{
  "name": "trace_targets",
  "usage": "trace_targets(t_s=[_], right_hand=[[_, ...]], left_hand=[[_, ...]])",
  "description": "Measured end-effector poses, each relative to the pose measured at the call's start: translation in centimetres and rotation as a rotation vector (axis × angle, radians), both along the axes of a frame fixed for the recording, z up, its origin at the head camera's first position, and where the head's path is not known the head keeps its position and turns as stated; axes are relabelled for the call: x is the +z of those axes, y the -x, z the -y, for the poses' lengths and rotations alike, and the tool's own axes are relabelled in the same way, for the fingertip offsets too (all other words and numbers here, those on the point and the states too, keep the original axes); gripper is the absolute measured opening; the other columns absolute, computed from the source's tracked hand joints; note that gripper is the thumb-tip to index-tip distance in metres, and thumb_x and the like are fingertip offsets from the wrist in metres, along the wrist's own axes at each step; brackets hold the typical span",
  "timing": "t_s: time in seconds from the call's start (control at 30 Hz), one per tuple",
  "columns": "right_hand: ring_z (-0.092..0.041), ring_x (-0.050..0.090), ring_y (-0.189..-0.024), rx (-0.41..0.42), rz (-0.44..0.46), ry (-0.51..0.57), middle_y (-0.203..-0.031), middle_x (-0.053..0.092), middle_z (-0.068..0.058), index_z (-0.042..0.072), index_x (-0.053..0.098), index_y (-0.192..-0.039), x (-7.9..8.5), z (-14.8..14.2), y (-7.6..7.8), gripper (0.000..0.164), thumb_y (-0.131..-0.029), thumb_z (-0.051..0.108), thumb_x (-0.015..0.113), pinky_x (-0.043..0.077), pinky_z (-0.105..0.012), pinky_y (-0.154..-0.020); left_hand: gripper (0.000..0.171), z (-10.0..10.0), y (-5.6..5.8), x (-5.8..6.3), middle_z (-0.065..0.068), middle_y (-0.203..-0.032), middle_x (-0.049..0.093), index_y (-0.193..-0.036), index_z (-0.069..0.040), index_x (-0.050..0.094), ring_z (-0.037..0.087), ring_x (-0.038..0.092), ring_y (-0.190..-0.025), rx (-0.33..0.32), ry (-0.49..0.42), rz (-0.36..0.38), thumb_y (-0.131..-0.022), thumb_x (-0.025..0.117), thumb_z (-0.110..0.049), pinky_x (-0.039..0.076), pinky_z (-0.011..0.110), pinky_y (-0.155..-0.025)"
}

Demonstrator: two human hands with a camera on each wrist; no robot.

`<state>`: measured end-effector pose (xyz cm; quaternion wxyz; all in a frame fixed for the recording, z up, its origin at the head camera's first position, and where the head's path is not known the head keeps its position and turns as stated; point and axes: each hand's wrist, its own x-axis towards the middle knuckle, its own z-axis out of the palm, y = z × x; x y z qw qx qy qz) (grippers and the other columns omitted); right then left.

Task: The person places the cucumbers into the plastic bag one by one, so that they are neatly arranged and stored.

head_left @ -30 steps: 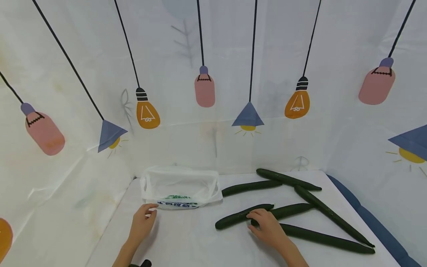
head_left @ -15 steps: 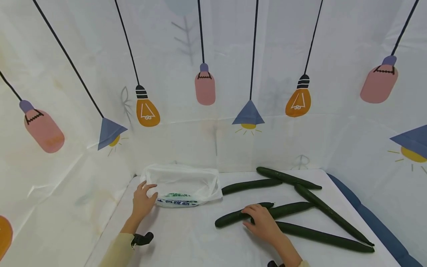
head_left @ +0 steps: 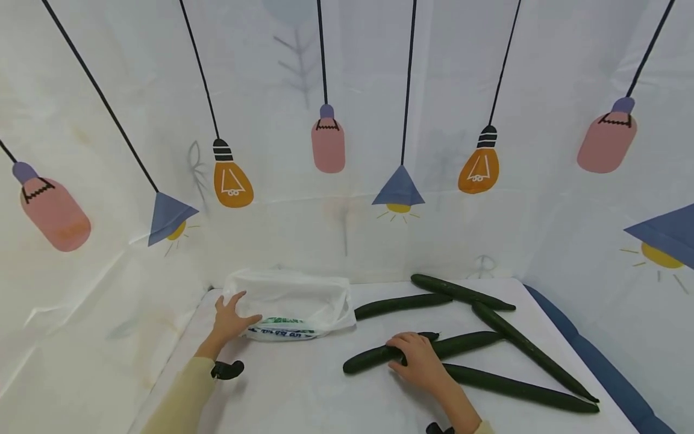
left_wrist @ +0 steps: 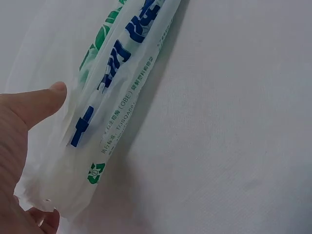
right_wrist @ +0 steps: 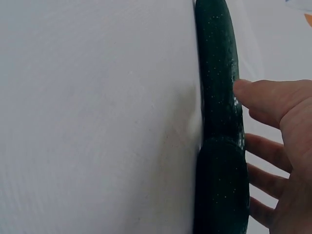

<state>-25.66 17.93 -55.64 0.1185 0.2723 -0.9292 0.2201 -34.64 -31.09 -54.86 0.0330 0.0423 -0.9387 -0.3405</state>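
Note:
My left hand (head_left: 229,319) is at the left end of a white plastic bag (head_left: 303,301) with green and blue print, lying with its mouth spread. Its thumb and fingers are apart; in the left wrist view the thumb (left_wrist: 46,102) lies over the thin plastic, and the other fingertips are partly hidden behind the bag's corner. My right hand (head_left: 420,361) is over the near cucumbers, its fingers loosely bent. In the right wrist view the thumb tip touches the edge of one long dark green cucumber (right_wrist: 217,63), and the fingers lie beside a second cucumber (right_wrist: 222,190) overlapping it.
Several more cucumbers lie to the right: one (head_left: 401,305) by the bag, one (head_left: 461,292) at the back, one (head_left: 534,352) slanting, and one (head_left: 520,386) in front. A white cloth with printed lamps hangs behind the white table (head_left: 314,392).
My left hand has moved forward to the bag's left end, its thumb now over the bag. My right hand has shifted slightly forward over the cucumbers. The cucumbers have not visibly moved.

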Motion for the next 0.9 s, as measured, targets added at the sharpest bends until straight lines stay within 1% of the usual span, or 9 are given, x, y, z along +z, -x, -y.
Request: trace_targets(t_s=[0.13, 0.2, 0.3, 0.43, 0.57, 0.67, 0.77, 0.83, 0.9], right_hand=[[-0.025, 0.057, -0.108, -0.017, -0.010, 0.003, -0.110, 0.064, 0.001, 0.017, 0.069, -0.110, -0.2, -0.1, -0.1, 0.039, -0.075, 0.025, 0.084, 0.041, -0.054, -0.090], [-0.025, 0.056, -0.108, -0.024, -0.001, -0.001, -0.111, 0.064, 0.001, 0.018, 0.069, -0.110, -0.2, -0.1, -0.2, 0.039, -0.075, 0.025, 0.084, 0.041, -0.055, -0.090], [-0.028, 0.055, -0.110, -0.023, 0.015, -0.015, -0.112, 0.063, 0.000, 0.018, 0.068, -0.110, -0.1, -0.2, -0.3, 0.039, -0.075, 0.025, 0.084, 0.039, -0.058, -0.091], [-0.030, 0.052, -0.113, -0.014, 0.043, -0.021, -0.113, 0.062, -0.002, 0.015, 0.067, -0.114, 0.0, 0.0, 0.0, 0.041, -0.077, 0.025, 0.082, 0.036, -0.059, -0.093], [-0.030, 0.052, -0.114, -0.005, 0.073, -0.016, -0.115, 0.062, -0.003, 0.013, 0.067, -0.117, 0.2, -0.1, 0.5, 0.043, -0.078, 0.023, 0.082, 0.035, -0.059, -0.094], [-0.029, 0.053, -0.114, 0.010, 0.078, -0.012, -0.115, 0.062, -0.003, 0.014, 0.068, -0.116, 0.3, -0.2, 1.2, 0.042, -0.078, 0.022, 0.082, 0.035, -0.059, -0.094], [-0.027, 0.053, -0.112, 0.037, 0.101, -0.010, -0.115, 0.062, -0.001, 0.016, 0.068, -0.116, 0.2, -0.3, 2.0, 0.039, -0.080, 0.023, 0.080, 0.035, -0.059, -0.095], [-0.023, 0.054, -0.108, 0.048, 0.132, -0.014, -0.111, 0.062, 0.002, 0.018, 0.069, -0.116, 0.2, -0.3, 2.5, 0.038, -0.081, 0.024, 0.080, 0.036, -0.057, -0.093], [-0.020, 0.053, -0.102, 0.055, 0.160, -0.019, -0.106, 0.059, 0.005, 0.020, 0.070, -0.115, 0.1, -0.4, 2.8, 0.037, -0.080, 0.025, 0.080, 0.038, -0.053, -0.089]], left_hand=[[0.092, 0.3, 0.3, -0.3, 0.041, -0.147, -0.006, -0.149, -0.004, 0.025, 0.064, 0.012, -0.131, 0.001, -0.036, 0.005, -0.082, 0.075, -0.043, 0.025, 0.073, -0.098], [0.095, 0.5, 0.4, -0.6, 0.042, -0.146, -0.002, -0.150, -0.003, 0.023, 0.061, 0.012, -0.132, 0.008, -0.041, 0.031, -0.082, 0.076, -0.043, 0.025, 0.072, -0.099], [0.103, 0.8, 0.4, -0.9, 0.043, -0.143, 0.006, -0.151, -0.001, 0.017, 0.059, 0.017, -0.130, 0.007, -0.037, 0.078, -0.079, 0.079, -0.043, 0.027, 0.070, -0.099], [0.114, 1.2, 0.3, -1.3, 0.042, -0.139, 0.013, -0.150, 0.004, 0.008, 0.057, 0.024, -0.126, -0.010, -0.012, 0.095, -0.076, 0.082, -0.040, 0.027, 0.069, -0.100], [0.123, 1.4, 0.3, -1.7, 0.042, -0.141, 0.013, -0.150, 0.007, 0.000, 0.057, 0.021, -0.128, -0.033, -0.016, 0.101, -0.073, 0.085, -0.038, 0.023, 0.068, -0.103], [0.127, 1.3, 0.3, -1.5, 0.042, -0.146, 0.012, -0.150, 0.007, -0.005, 0.057, 0.017, -0.132, -0.051, -0.039, 0.100, -0.072, 0.085, -0.038, 0.019, 0.068, -0.105], [0.120, 1.2, 0.4, -0.7, 0.042, -0.148, 0.009, -0.150, 0.008, -0.006, 0.057, 0.013, -0.134, -0.063, -0.043, 0.110, -0.080, 0.077, -0.043, 0.015, 0.067, -0.107], [0.107, 1.2, 0.4, -0.2, 0.042, -0.148, 0.009, -0.150, 0.009, -0.003, 0.057, 0.012, -0.135, -0.075, -0.014, 0.129, -0.090, 0.065, -0.046, 0.014, 0.066, -0.107], [0.092, 1.3, 0.5, 0.0, 0.041, -0.149, 0.012, -0.150, 0.009, 0.005, 0.057, 0.014, -0.135, -0.072, 0.023, 0.130, -0.096, 0.053, -0.049, 0.015, 0.065, -0.108]])
